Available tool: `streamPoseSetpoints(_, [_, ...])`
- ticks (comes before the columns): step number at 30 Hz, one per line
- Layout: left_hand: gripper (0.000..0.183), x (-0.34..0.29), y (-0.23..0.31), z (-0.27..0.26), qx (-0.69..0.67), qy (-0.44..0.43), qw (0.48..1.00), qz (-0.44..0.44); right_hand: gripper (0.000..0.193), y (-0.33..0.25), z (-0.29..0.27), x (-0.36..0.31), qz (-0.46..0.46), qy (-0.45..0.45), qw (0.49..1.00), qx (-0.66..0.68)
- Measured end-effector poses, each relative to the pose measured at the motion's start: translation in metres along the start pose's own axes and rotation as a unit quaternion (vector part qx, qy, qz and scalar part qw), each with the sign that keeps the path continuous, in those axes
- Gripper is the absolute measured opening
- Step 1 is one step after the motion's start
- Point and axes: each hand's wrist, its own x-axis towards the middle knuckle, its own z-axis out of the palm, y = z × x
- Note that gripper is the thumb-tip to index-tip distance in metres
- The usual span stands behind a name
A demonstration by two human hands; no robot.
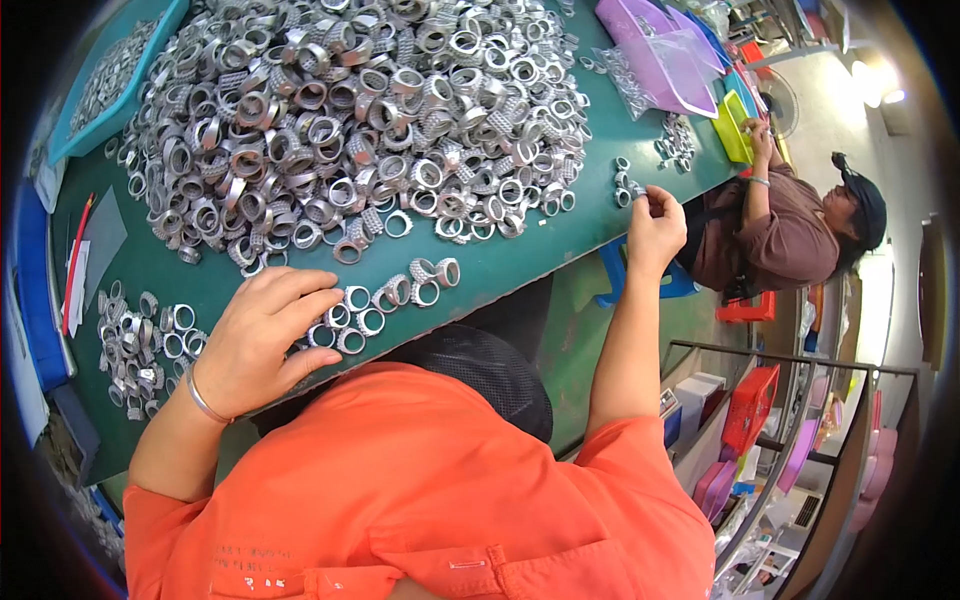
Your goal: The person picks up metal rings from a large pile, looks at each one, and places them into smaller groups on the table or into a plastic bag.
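Observation:
A large heap of grey metal rings (370, 110) with patterned bands covers much of the green table (480, 278). My left hand (268, 322) lies at the near edge, its fingers curved and thumb apart, beside a small cluster of rings (352, 322). Some of that cluster is hidden under the fingers. Farther right, a short row of rings (440, 272) continues from it. My right hand (657, 230) is over the table's right edge, thumb and forefinger pinched at a metal ring (638, 188). A few more rings (622, 168) lie just past those fingertips.
Left of my left hand is another ring pile (135, 350). A blue tray (120, 100) of small parts stands far left, near a red pencil (78, 265). Purple bins (660, 60) and a yellow-green tray (735, 125) are far right. A co-worker (775, 225) sits beyond; shelves (760, 420) stand right.

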Motion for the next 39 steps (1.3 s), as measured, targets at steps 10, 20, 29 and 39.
streamPoseSetpoints(10, [0.054, 0.000, 0.001, 0.000, 0.003, 0.012, 1.000, -0.011, 0.026, 0.032, 0.022, 0.025, 0.082, -0.077, 0.993, 0.028])
streamPoseSetpoints(20, [0.056, -0.001, 0.000, -0.002, 0.002, 0.013, 1.000, 0.004, 0.035, 0.027, 0.047, 0.032, -0.098, -0.169, 0.976, -0.095])
streamPoseSetpoints(29, [0.056, -0.002, 0.000, -0.001, 0.005, 0.012, 1.000, 0.005, 0.018, 0.012, 0.046, 0.036, -0.176, -0.005, 0.984, -0.025])
streamPoseSetpoints(39, [0.056, -0.002, -0.001, 0.000, 0.009, -0.004, 1.000, -0.016, 0.015, -0.048, -0.001, -0.034, 0.022, -0.254, 0.964, 0.078])
